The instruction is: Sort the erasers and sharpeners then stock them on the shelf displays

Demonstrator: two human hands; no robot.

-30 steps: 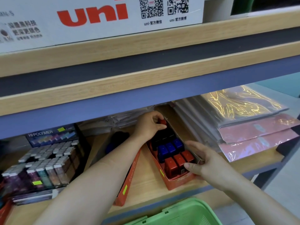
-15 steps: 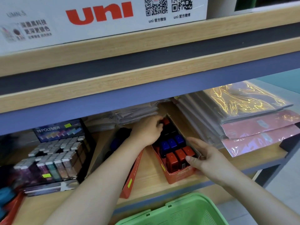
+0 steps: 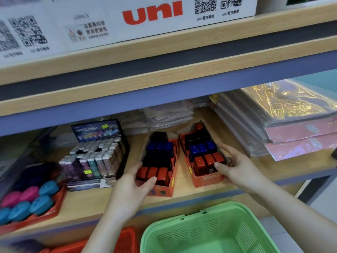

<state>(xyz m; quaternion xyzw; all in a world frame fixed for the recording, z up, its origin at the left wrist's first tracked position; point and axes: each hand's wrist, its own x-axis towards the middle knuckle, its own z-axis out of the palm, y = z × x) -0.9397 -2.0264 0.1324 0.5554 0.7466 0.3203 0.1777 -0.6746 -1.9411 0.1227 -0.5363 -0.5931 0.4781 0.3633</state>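
Hands (image 3: 131, 189) (image 3: 238, 167) now on separate boxes (image 3: 164, 190) (image 3: 206, 178)

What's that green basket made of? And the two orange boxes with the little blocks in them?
The green basket looks like moulded plastic: smooth, slightly shiny, with neat slots in its walls. The left orange box and right orange box seem to be thin printed cardboard: flat folded sides, and dull brownish-grey inner faces where there is no print.

The single head-worn camera looked forward and down from close range at a wooden shelf (image 3: 94, 203), a green basket (image 3: 182, 219) filling the view's lower edge.
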